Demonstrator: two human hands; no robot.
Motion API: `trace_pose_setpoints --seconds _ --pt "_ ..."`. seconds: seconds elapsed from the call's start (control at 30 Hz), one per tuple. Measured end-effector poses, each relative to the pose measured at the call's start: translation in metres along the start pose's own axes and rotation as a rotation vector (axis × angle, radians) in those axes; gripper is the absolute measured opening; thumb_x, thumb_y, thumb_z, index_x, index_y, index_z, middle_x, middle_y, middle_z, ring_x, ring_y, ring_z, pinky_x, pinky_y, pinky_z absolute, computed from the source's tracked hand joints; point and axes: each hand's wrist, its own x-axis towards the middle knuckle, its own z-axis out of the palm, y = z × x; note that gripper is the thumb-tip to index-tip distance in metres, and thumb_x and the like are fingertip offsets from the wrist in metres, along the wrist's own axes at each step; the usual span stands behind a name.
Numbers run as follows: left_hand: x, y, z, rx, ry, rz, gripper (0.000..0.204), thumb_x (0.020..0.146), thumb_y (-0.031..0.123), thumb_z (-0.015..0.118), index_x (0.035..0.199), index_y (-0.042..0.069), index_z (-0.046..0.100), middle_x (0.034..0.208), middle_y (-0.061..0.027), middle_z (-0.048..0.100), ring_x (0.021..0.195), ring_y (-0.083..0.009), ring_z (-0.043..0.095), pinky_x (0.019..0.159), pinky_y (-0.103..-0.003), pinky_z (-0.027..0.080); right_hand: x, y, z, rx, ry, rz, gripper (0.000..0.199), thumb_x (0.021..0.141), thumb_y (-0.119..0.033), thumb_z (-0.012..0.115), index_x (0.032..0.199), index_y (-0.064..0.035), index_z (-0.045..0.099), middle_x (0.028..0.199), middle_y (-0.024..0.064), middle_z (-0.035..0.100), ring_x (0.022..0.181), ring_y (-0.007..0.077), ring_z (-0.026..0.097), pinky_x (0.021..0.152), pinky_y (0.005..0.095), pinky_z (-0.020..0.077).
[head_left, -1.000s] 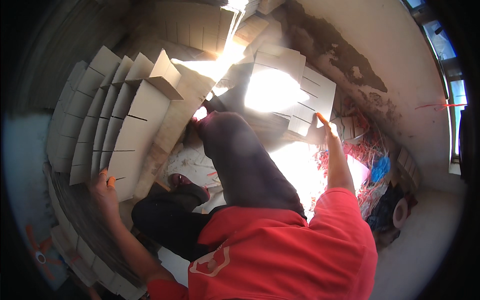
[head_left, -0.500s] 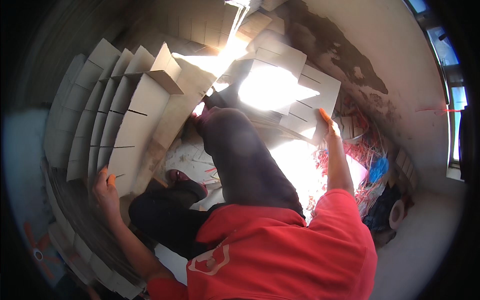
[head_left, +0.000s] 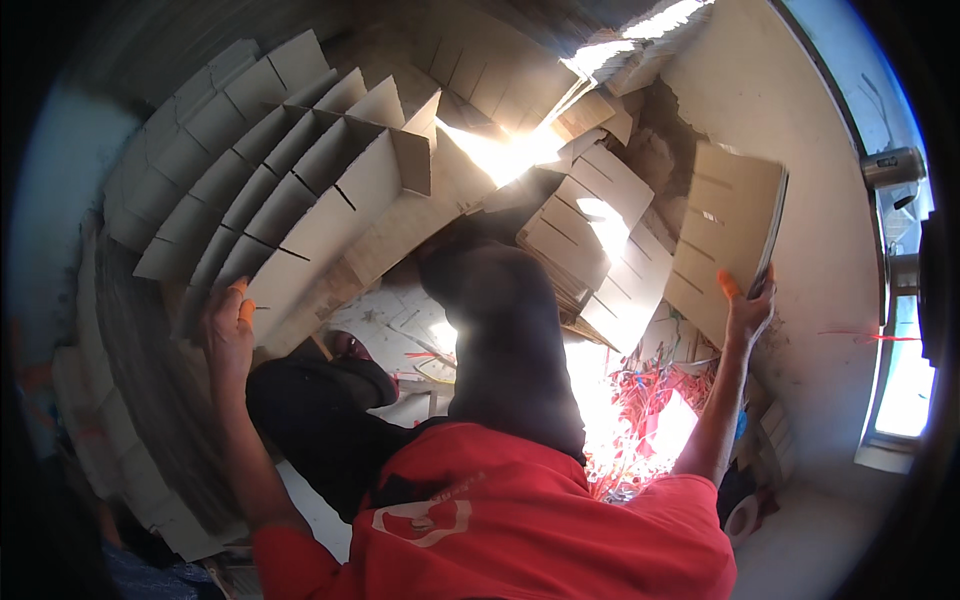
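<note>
An assembled cardboard divider (head_left: 335,215) of interlocking slotted strips stands open-celled on the left. My left hand (head_left: 230,325) grips its near end, with orange covers on the fingertips. On the right, my right hand (head_left: 748,310) holds a thin stack of slotted cardboard sheets (head_left: 722,240) by its lower edge, thumb on the front face and fingers behind. The stack is raised and tilted, apart from the pile of slotted cardboard sheets (head_left: 570,235) beyond my knee. Strong sunlight washes out part of that pile.
More assembled dividers (head_left: 215,95) stand behind at the far left. Tangled red and pink strips (head_left: 650,415) lie on the floor below my right arm, near a roll (head_left: 742,520). A wall with a window (head_left: 905,390) bounds the right side. My bent legs occupy the middle.
My right hand has moved right and up from the pile, carrying a thin stack of slotted cardboard sheets. My left hand stays on the divider's near end. The whole view has shifted.
</note>
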Motion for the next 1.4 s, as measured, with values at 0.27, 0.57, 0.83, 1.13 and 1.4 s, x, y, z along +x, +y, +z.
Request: trace_pose_setpoints --seconds 0.27,0.57,0.83,1.13,1.4 --pt "-0.003 0.0 0.008 0.003 0.063 0.057 0.023 0.079 -0.005 0.057 0.101 -0.003 0.062 0.09 -0.0191 0.063 0.081 -0.0336 0.06 0.073 -0.04 0.048 0.059 -0.221 0.113 0.295 -0.462 -0.294 0.074 0.062 -0.026 0.08 0.127 -0.0055 0.052 0.107 0.0116 0.065 0.098 0.0203 0.061 0.084 0.0317 0.0476" --pt "-0.004 0.008 0.003 -0.059 0.098 -0.032 0.029 0.077 -0.009 0.056 0.104 -0.001 0.062 0.088 -0.0181 0.062 0.081 -0.0327 0.06 0.071 -0.04 0.047 0.048 -0.263 0.281 -0.164 -0.53 -0.598 0.097 0.06 -0.038 0.081 0.135 -0.0033 0.032 0.131 0.0173 0.044 0.121 0.0381 0.041 0.097 0.0455 0.0361" --pt "-0.009 0.003 0.004 -0.07 0.137 0.003 0.028 0.077 -0.008 0.057 0.104 -0.002 0.061 0.089 -0.0187 0.061 0.08 -0.0338 0.06 0.069 -0.04 0.047 0.019 -0.273 0.242 -0.274 -0.416 -0.633 0.085 0.062 -0.045 0.077 0.132 -0.013 0.041 0.128 0.0121 0.045 0.118 0.0335 0.041 0.094 0.0535 0.0344" --pt "-0.009 0.009 0.004 -0.06 0.158 0.006 0.026 0.077 -0.007 0.058 0.103 -0.002 0.06 0.088 -0.0183 0.06 0.079 -0.0337 0.059 0.069 -0.041 0.047 0.062 -0.225 0.279 -0.147 -0.46 -0.576 0.05 0.067 -0.04 0.073 0.104 -0.0119 0.057 0.095 0.0156 0.063 0.094 0.0369 0.057 0.077 0.0459 0.0443" --pt "-0.011 0.008 0.005 -0.005 0.217 0.069 0.028 0.075 0.0 0.066 0.103 -0.001 0.06 0.081 -0.0148 0.061 0.075 -0.0304 0.059 0.066 -0.039 0.047 0.074 -0.256 0.24 -0.001 -0.372 -0.425 0.032 0.079 -0.041 0.064 0.092 -0.0119 0.065 0.085 0.0172 0.065 0.085 0.0383 0.06 0.07 0.0456 0.0451"
